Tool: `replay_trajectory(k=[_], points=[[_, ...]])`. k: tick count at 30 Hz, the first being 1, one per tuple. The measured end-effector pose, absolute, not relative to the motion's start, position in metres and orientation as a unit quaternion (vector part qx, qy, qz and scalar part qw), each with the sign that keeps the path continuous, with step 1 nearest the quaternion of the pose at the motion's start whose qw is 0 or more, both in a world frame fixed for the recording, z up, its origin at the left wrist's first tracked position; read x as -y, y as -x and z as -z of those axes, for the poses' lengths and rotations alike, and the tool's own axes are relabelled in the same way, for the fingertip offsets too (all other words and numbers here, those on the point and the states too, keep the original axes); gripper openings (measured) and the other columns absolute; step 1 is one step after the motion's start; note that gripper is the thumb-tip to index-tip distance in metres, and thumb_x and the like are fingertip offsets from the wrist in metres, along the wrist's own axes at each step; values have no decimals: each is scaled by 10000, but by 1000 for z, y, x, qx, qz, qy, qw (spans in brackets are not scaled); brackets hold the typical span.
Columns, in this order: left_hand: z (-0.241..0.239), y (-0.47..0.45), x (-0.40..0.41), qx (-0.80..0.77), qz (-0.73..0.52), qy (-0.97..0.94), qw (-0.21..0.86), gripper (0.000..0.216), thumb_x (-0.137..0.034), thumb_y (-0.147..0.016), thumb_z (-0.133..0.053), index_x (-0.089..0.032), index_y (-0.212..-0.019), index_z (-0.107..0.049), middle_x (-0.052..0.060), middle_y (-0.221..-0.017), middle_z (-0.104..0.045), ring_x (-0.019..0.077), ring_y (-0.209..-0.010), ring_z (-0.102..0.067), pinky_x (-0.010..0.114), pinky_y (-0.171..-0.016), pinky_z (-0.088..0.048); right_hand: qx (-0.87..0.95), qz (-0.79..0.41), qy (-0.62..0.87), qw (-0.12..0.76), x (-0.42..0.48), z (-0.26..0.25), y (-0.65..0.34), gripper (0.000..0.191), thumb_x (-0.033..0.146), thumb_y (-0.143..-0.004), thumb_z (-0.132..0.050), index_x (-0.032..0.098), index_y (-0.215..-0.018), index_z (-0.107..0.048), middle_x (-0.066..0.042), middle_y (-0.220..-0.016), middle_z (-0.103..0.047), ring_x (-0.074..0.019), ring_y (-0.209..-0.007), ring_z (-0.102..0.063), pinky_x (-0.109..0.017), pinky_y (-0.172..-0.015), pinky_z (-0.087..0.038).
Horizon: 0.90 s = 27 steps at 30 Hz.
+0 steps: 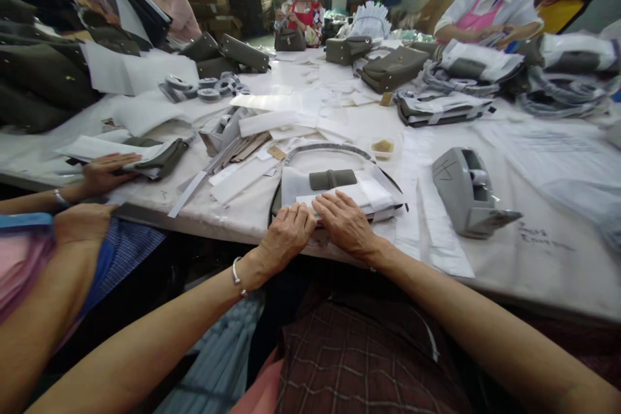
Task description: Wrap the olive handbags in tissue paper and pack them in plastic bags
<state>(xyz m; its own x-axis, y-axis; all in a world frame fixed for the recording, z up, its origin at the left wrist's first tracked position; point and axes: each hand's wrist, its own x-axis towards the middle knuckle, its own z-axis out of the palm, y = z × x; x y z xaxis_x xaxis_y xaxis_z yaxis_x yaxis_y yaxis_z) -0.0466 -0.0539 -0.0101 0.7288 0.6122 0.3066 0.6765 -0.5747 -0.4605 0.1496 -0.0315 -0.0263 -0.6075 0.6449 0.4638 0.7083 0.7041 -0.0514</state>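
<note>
A grey-green handbag [334,179] lies flat at the table's near edge, partly wrapped in white paper [361,195], its paper-wrapped handle arching behind it. My left hand [287,236] rests with curled fingers on the bag's near edge, pressing the paper. My right hand [345,220] lies beside it, fingers stretched flat over the white paper on the bag. The two hands touch each other.
A grey tape dispenser [468,191] stands right of the bag. A small dish [383,147] sits behind it. A co-worker's hand [107,169] at left presses another wrapped bag. Tape rolls [208,87], paper strips and more bags cover the table; other people sit at the far side.
</note>
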Motion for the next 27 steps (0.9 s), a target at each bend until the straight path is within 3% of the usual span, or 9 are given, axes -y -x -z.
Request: replay_trajectory(k=[2, 5, 8, 10, 12, 15, 19, 24, 27], points=[[9, 49, 49, 355, 68, 891, 274, 299, -81, -952, -411, -44, -1217, -545, 183, -1158, -649, 263, -1001, -650, 387, -842, -521, 894, 66, 376, 236, 32, 24, -150, 376, 257, -958, -535, 119, -1306, -557, -139, -1328, -626, -286, -1277, -520, -486, -1130, -325], [1, 52, 43, 359, 114, 894, 242, 301, -102, -942, -437, -60, -1225, -533, 161, -1110, -657, 247, -958, -647, 380, -829, -525, 892, 65, 382, 232, 33, 16, -150, 602, 418, -882, -656, 114, -1373, -487, -167, -1376, -576, -329, -1309, -472, -521, -1130, -308], [-13, 51, 36, 365, 144, 894, 218, 324, -83, -910, -446, -74, -1222, -531, 154, -1082, -660, 249, -943, -643, 386, -835, -525, 886, 80, 401, 217, 31, 4, -149, 739, 437, -826, -716, 104, -1418, -424, -186, -1406, -532, -360, -1310, -440, -545, -1112, -304], [-23, 49, 34, 361, 151, 894, 216, 332, -71, -884, -452, -69, -1204, -540, 153, -1064, -665, 255, -923, -645, 392, -822, -528, 883, 98, 409, 209, 28, -3, -148, 646, 372, -858, -682, 99, -1393, -444, -185, -1360, -559, -354, -1261, -467, -534, -1079, -331], [-28, 47, 34, 358, 154, 895, 217, 340, -60, -862, -462, -64, -1191, -549, 153, -1063, -668, 260, -917, -648, 392, -813, -529, 882, 113, 409, 206, 24, -5, -147, 439, 280, -919, -582, 104, -1314, -507, -169, -1253, -617, -322, -1171, -517, -497, -1024, -377], [-22, 45, 39, 362, 156, 890, 228, 389, -48, -844, -473, -63, -1227, -541, 169, -1160, -652, 284, -1038, -634, 412, -896, -504, 887, 118, 394, 209, 18, -2, -145, 256, 186, -971, -442, 126, -1185, -570, -134, -1099, -661, -268, -1040, -560, -433, -939, -420], [-1, 47, 39, 363, 185, 868, 286, 403, -41, -887, -453, -59, -1283, -522, 186, -1259, -622, 309, -1186, -578, 445, -1006, -430, 890, 107, 388, 216, 18, 3, -141, 209, 179, -988, -413, 131, -1098, -584, -111, -995, -667, -240, -943, -576, -393, -876, -430], [16, 53, 29, 330, 250, 861, 295, 268, -64, -937, -466, -83, -1172, -591, 137, -1062, -698, 253, -947, -663, 393, -846, -475, 894, 66, 402, 187, 24, -8, -136, 162, 220, -981, -473, 153, -1043, -606, -93, -973, -684, -235, -921, -600, -385, -863, -444], [23, 55, 29, 327, 277, 861, 274, 235, -66, -946, -471, -108, -1129, -612, 115, -1023, -709, 231, -901, -669, 373, -819, -473, 893, -28, 401, 201, 11, -28, -153, 291, 375, -935, -587, 186, -1154, -612, -78, -1071, -706, -231, -983, -631, -362, -875, -474]])
